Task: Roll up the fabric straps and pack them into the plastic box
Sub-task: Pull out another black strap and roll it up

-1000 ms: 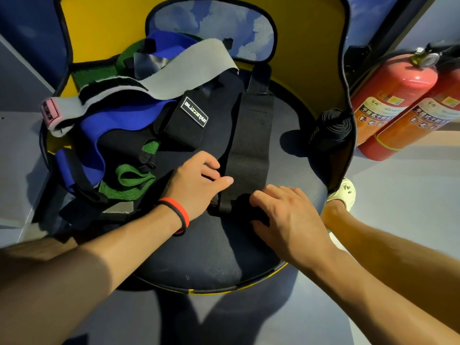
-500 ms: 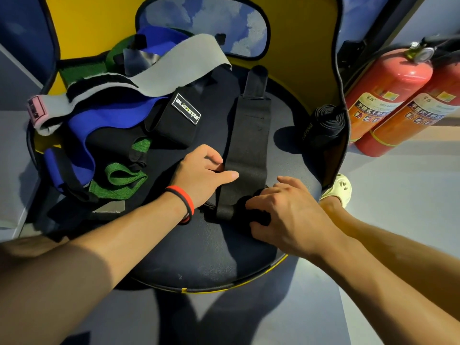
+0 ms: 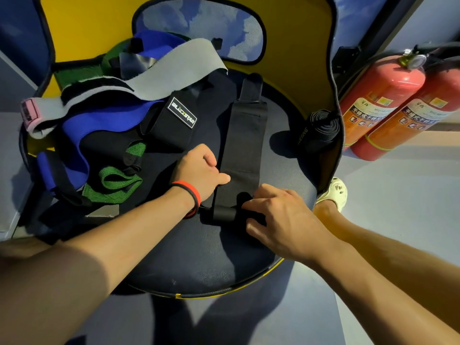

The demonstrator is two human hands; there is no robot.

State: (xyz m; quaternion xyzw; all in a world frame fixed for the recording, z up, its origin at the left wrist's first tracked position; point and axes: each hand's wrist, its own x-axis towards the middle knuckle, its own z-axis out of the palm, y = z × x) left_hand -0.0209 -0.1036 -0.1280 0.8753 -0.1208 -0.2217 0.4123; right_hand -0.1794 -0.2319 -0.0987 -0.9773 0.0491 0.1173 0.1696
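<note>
The right hand (image 3: 281, 217) reaches in from the near right, its fingers (image 3: 251, 205) curled over the rolled near end of the black strap (image 3: 242, 145) and thumb on the near side, gripping it; the hand hides the roll's right part. The left hand (image 3: 199, 170) lies at the strap's left edge, thumb pressed on the fabric, fingers curled; whether they pinch it cannot be told. The strap runs flat away across the round seat (image 3: 199, 257). Farther left lies a tangled pile of straps (image 3: 99, 120), partly in shadow; at the far right is a rolled strap (image 3: 321, 128).

One head-worn wide-angle camera looks steeply down, close above the left hand (image 3: 201, 174) and right hand (image 3: 281, 220).
</note>
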